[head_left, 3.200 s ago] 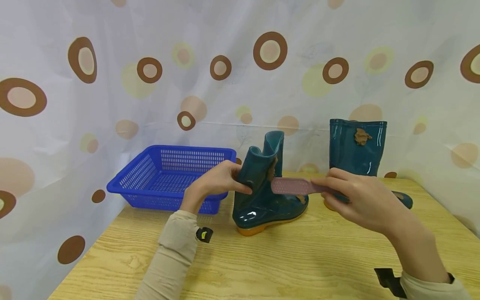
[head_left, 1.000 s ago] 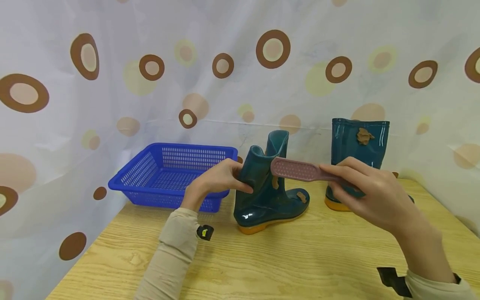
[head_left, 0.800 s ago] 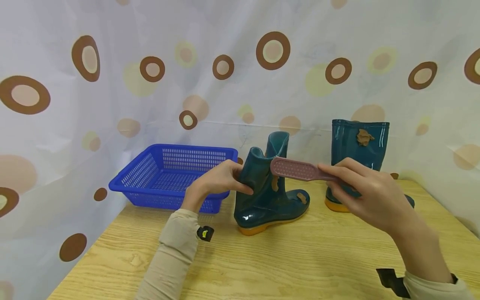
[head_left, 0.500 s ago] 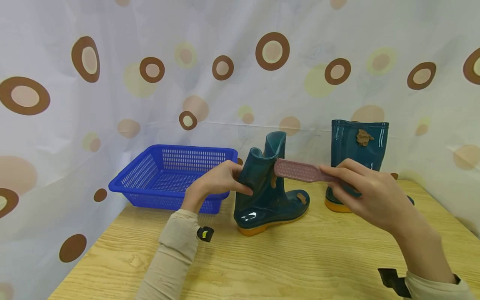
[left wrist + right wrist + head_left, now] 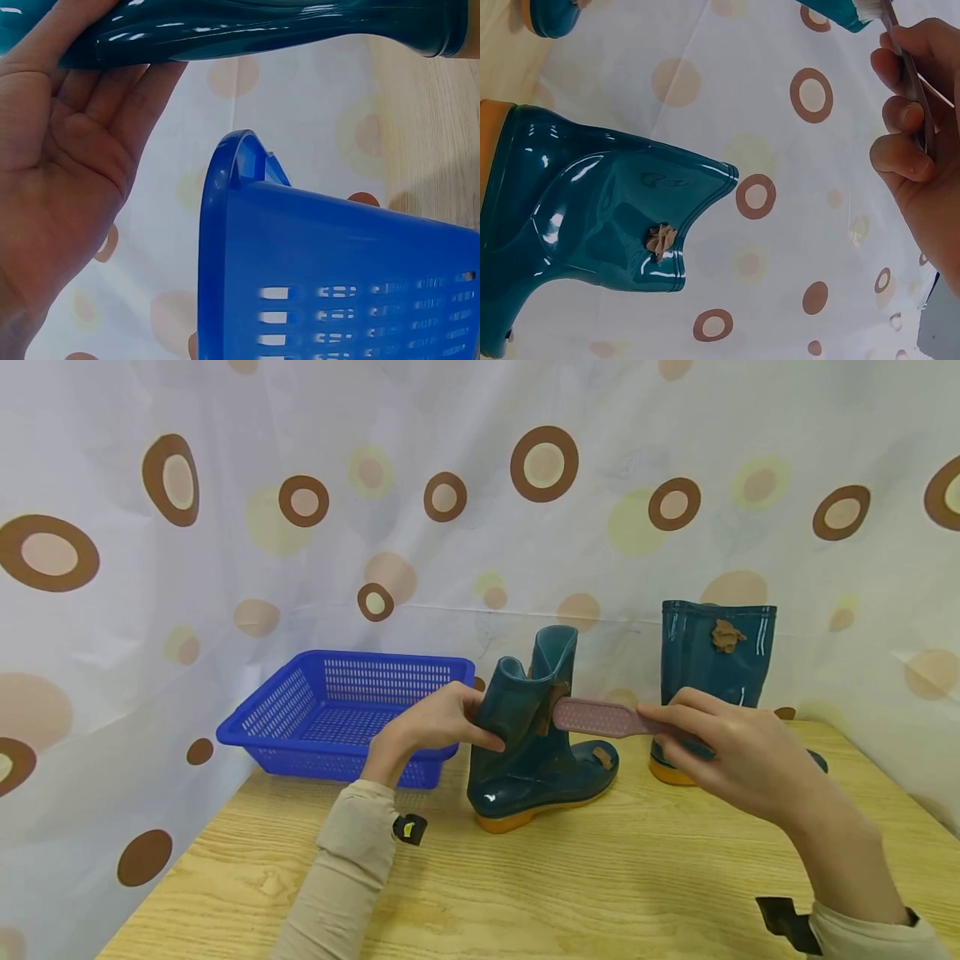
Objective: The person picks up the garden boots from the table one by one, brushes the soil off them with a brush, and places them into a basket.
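My left hand [image 5: 438, 720] grips the shaft of a teal rubber boot [image 5: 517, 777], thumb on the near side; the left wrist view shows its fingers round the shaft [image 5: 225, 26]. This boot stands on its orange sole, its top edge pinched into a fold. Brown muddy patches mark its shaft and its toe [image 5: 603, 757]. In my right hand [image 5: 738, 756] is a pink-handled brush [image 5: 596, 717], its head against the front of the shaft beside a brown patch [image 5: 551, 706]. White bristles [image 5: 868, 9] show in the right wrist view, touching the boot.
A second teal boot [image 5: 712, 660] stands upright behind my right hand, with a brown clump [image 5: 726, 636] near its top. At the left of the wooden table [image 5: 480, 893] sits a blue perforated basket [image 5: 345, 746]. A spotted curtain [image 5: 480, 552] hangs behind.
The brush has moved up the shaft to near the rim, then slid a little down again. My left hand keeps its hold, and the boot stays in place.
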`<state>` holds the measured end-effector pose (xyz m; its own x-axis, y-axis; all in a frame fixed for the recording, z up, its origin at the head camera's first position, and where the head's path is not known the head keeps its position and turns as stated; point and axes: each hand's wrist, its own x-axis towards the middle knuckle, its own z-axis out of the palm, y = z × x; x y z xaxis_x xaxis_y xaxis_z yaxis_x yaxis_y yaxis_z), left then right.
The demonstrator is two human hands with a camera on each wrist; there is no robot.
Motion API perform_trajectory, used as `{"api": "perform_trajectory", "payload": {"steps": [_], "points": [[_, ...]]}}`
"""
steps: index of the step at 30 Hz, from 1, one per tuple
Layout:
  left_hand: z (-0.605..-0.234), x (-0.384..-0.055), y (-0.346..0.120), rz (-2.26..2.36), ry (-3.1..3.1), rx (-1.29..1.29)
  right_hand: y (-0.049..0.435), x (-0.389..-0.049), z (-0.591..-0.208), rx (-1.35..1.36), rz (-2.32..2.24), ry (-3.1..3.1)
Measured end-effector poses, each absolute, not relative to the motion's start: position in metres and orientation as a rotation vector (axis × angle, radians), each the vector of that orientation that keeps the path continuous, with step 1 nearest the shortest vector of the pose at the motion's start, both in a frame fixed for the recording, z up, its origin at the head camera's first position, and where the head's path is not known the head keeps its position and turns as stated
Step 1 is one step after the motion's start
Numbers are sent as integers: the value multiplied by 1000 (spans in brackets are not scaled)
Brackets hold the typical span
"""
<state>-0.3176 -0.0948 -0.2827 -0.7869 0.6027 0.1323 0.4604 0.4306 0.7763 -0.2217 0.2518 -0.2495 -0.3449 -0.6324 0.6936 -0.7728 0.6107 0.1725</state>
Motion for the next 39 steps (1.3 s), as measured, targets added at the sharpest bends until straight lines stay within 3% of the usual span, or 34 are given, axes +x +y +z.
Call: {"api": "perform_trajectory", "payload": {"steps": [22,39], "points": [[-282,-317,-96,1268,2528,910,248,-225,-248,1129,330,-1967],[-283,-319,-98,1282,2504,933,258,-225,-255,1108,285,-2225]]}}
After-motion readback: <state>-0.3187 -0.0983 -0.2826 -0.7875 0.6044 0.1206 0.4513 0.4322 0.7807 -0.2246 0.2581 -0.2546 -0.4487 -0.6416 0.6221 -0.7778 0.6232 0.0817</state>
